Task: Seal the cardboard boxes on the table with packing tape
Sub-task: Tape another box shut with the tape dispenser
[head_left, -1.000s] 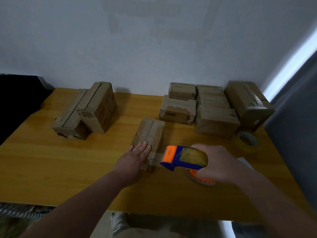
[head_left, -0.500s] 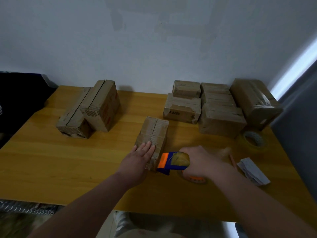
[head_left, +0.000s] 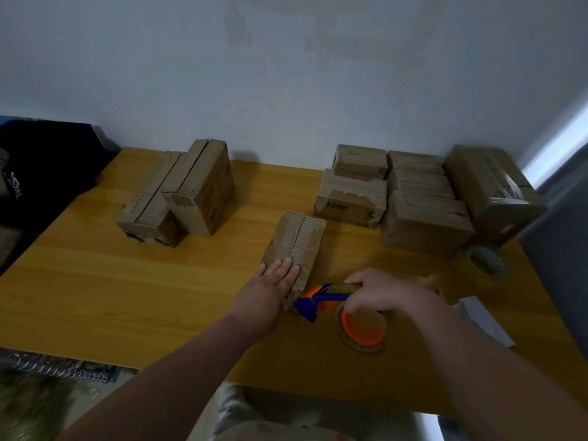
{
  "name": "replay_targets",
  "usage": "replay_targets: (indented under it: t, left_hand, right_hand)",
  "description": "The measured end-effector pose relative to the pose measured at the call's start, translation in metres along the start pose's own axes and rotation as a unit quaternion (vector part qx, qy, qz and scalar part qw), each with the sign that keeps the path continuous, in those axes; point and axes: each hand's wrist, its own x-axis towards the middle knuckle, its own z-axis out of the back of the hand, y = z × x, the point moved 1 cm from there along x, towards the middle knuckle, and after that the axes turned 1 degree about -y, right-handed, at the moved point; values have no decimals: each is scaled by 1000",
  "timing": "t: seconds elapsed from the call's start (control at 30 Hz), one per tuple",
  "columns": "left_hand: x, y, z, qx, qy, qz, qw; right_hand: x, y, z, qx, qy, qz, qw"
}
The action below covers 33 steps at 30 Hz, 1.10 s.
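Matt cardboard on smooth, slightly shining wood.

Around the middle cardboard box (head_left: 294,246), brown and matt with a rough torn seam: table (head_left: 127,281) of yellow wood with smooth satin finish; just right of the box, tape dispenser (head_left: 321,299) of glossy blue and orange plastic; far right, large box (head_left: 490,189) wrapped in shiny clear tape; near it, tape roll (head_left: 486,265), half transparent; behind, wall (head_left: 286,74) painted matt, patchy.

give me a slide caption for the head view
Left hand steadies a cardboard box while right hand brings the tape dispenser to it.
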Motion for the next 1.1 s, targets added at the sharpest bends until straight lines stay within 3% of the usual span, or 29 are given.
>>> replay_targets:
  t: [0.53,0.73,0.9,1.0,1.1]
  left_hand:
    - [2,-1,-1,23,-9,5,1000]
    - [2,0,-4,20,-15,6,1000]
    - [3,2,-4,8,-30,-5,999]
    - [4,6,-5,10,-39,-8,999]
    - [3,6,-1,-1,-76,-17,997]
  right_hand:
    - [-4,-5,-9,96,-6,-81,992]
    - [-10,1,-7,45,-3,-81,996]
    - [-8,-4,-23,-71,15,-105,992]
    - [-9,-10,-22,-20,-31,-97,995]
    - [-12,-17,-13,23,-146,-73,986]
